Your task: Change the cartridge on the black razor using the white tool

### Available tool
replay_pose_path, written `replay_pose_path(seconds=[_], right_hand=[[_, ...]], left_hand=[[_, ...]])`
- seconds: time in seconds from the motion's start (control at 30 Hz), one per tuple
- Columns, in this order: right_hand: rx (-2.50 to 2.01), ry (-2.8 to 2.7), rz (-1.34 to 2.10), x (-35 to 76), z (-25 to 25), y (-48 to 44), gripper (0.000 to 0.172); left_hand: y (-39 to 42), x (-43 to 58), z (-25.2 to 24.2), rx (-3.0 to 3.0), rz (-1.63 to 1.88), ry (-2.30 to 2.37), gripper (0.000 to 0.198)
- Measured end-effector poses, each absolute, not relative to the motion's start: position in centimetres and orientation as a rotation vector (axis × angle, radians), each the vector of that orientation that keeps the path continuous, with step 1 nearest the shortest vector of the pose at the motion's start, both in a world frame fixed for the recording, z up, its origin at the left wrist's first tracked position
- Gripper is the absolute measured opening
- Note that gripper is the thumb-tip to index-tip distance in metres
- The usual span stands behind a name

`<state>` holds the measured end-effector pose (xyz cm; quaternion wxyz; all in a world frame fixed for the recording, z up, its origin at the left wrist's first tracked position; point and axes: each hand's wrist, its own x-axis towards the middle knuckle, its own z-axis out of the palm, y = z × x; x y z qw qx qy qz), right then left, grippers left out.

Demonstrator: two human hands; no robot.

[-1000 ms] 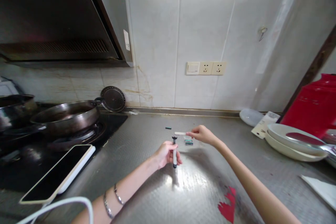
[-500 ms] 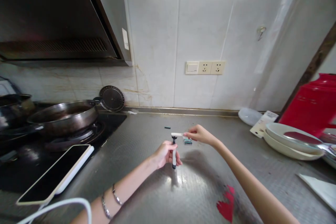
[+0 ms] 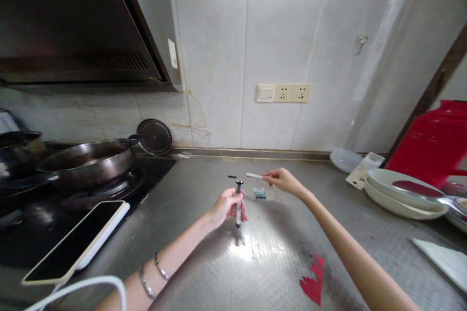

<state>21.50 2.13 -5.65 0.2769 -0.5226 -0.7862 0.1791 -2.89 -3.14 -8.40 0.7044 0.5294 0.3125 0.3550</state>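
Note:
My left hand [image 3: 230,204] is closed around a razor handle [image 3: 238,211], held upright with its dark forked top pointing up. Pinched between the fingers of my right hand [image 3: 280,178] is a slim white stick-like piece [image 3: 254,175], pointing left above the counter; I cannot make out its exact kind. A gap separates it from the handle's top. Below my right hand lies a small clear case [image 3: 259,193] with green and dark razor cartridges in it. One dark green strip [image 3: 232,176], like a cartridge, lies alone behind the handle.
A phone [image 3: 76,243] with a white cable stands at left beside the stove, which bears a steel pan [image 3: 87,160]. At right are stacked plates [image 3: 404,199], a white card [image 3: 365,170] and a red container [image 3: 430,141]. A torn red scrap [image 3: 313,282] marks the near counter.
My right hand has lifted the white piece off the razor handle's top and moved it slightly up and right. My left hand still holds the handle, shifted slightly left and up.

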Motion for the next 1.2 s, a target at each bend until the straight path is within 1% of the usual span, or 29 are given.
replay_pose_path(seconds=[0.07, 0.17, 0.27, 0.33, 0.5, 0.6, 0.67, 0.77, 0.83, 1.03, 1.2], right_hand=[[-1.397, -2.074, 0.507, 21.7, -5.5, 2.3, 0.038], [-1.355, -1.994, 0.517, 21.7, -5.2, 2.3, 0.042], [-1.306, -1.926, 0.497, 21.4, -4.8, 2.1, 0.042], [-1.309, -1.899, 0.498, 21.1, -4.5, 1.8, 0.042], [-1.444, -1.864, 0.493, 20.4, -4.2, 1.3, 0.042], [-1.563, -1.863, 0.479, 20.0, -4.3, 1.0, 0.041], [-1.697, -1.871, 0.366, 19.6, -4.3, 0.6, 0.039], [-1.916, -1.837, 0.082, 18.6, -4.3, -0.1, 0.038], [-1.992, -1.83, -0.011, 17.9, -4.3, -0.7, 0.037], [-2.125, -1.993, 0.074, 15.3, -5.5, -1.6, 0.033], [-2.12, -2.087, 0.108, 12.3, -7.4, -2.5, 0.032]], left_hand=[[-3.0, -3.0, -8.2, 1.288, 0.821, 0.701, 0.023], [-3.1, -2.8, -8.0, 1.43, 0.871, 0.701, 0.031], [-3.3, -2.6, -8.0, 1.54, 0.914, 0.658, 0.039], [-3.4, -2.6, -8.0, 1.627, 0.948, 0.648, 0.041], [-3.3, -3.2, -7.4, 1.832, 1.09, 0.799, 0.037], [-2.9, -3.8, -7.0, 1.797, 1.173, 0.839, 0.034], [-2.5, -4.1, -6.8, 1.739, 1.214, 0.823, 0.033], [-1.9, -4.6, -6.7, 1.67, 1.257, 0.807, 0.034], [-1.6, -4.8, -6.7, 1.645, 1.271, 0.803, 0.034], [-1.4, -4.9, -6.7, 1.567, 1.293, 0.776, 0.038], [-1.7, -4.7, -6.9, 1.582, 1.265, 0.782, 0.037]])
